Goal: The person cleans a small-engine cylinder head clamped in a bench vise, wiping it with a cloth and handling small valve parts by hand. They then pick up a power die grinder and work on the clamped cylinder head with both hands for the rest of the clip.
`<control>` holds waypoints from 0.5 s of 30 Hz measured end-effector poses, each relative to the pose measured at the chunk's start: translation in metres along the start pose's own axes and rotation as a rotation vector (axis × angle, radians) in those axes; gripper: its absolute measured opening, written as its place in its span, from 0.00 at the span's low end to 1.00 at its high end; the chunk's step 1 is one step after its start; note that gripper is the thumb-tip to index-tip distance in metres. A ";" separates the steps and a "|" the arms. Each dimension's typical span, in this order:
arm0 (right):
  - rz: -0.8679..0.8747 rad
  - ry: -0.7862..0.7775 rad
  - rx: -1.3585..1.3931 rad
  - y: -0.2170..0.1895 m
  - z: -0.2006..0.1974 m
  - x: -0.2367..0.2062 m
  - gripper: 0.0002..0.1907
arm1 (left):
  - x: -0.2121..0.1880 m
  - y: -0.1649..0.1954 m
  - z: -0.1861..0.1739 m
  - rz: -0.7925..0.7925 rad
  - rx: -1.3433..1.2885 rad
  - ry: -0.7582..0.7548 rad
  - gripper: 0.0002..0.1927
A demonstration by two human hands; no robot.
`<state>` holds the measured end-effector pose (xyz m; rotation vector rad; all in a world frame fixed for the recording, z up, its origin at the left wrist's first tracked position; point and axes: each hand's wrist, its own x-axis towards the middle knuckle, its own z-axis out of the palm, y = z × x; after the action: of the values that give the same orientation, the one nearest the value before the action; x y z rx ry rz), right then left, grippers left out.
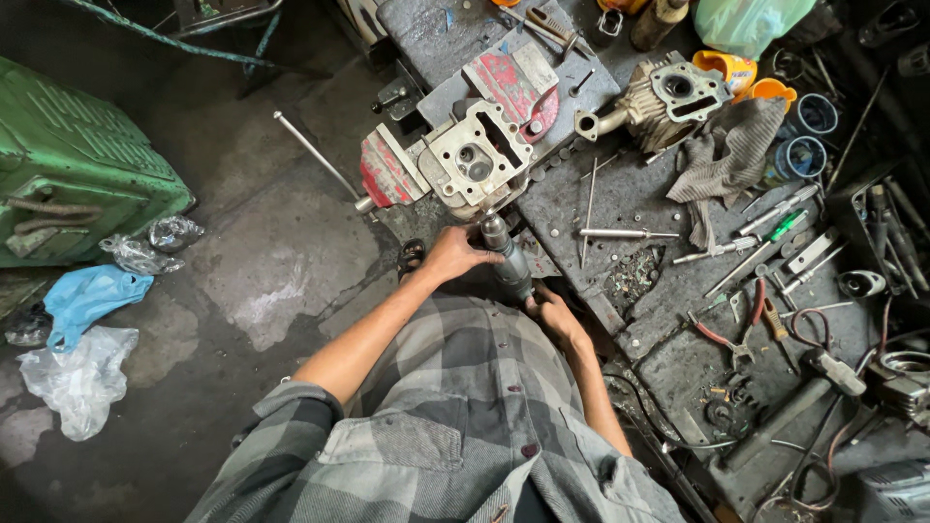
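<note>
A metal cylinder head is clamped in a red bench vise at the edge of a dirty workbench. A grey power tool points up at the underside of the cylinder head. My left hand grips the front of the tool near its tip. My right hand holds the tool's rear, partly hidden under it. Both forearms come out of a grey plaid shirt.
A second engine part, a grey rag, screwdrivers, red-handled pliers, rods and cans crowd the bench. The vise handle sticks out left. A green machine and plastic bags lie on the concrete floor.
</note>
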<state>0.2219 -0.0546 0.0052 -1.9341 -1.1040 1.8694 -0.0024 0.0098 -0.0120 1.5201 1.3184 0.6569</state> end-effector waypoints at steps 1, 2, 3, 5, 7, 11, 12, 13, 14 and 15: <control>0.037 0.015 0.009 0.000 0.000 0.000 0.33 | 0.000 0.001 0.000 0.000 -0.002 0.002 0.32; 0.014 0.008 0.024 0.000 0.000 0.000 0.33 | 0.000 0.002 0.000 0.002 -0.004 0.004 0.32; -0.011 0.003 0.039 -0.001 0.001 0.000 0.33 | 0.000 0.003 0.000 0.005 -0.005 0.008 0.31; -0.032 -0.002 0.044 -0.002 0.001 0.000 0.33 | 0.001 0.005 -0.001 -0.070 0.024 -0.016 0.31; -0.018 -0.004 0.020 -0.002 0.000 0.000 0.33 | 0.001 0.007 -0.002 -0.120 0.025 -0.030 0.31; -0.032 -0.019 -0.038 -0.003 -0.002 0.001 0.31 | 0.001 0.008 -0.004 -0.064 -0.018 -0.018 0.28; 0.000 -0.020 -0.047 -0.003 -0.002 0.001 0.31 | 0.001 0.009 -0.004 -0.031 -0.026 -0.015 0.28; 0.031 -0.020 -0.053 -0.002 -0.002 0.002 0.31 | 0.000 0.010 -0.005 -0.044 -0.018 -0.021 0.28; 0.018 -0.018 -0.036 -0.002 -0.003 0.002 0.32 | 0.001 0.011 -0.005 -0.051 -0.009 -0.026 0.28; 0.000 -0.016 -0.020 -0.002 -0.002 0.002 0.32 | 0.001 0.012 -0.006 -0.055 0.001 -0.029 0.28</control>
<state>0.2232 -0.0507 0.0051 -1.9334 -1.1312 1.8838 -0.0023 0.0136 0.0004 1.4839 1.3344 0.5973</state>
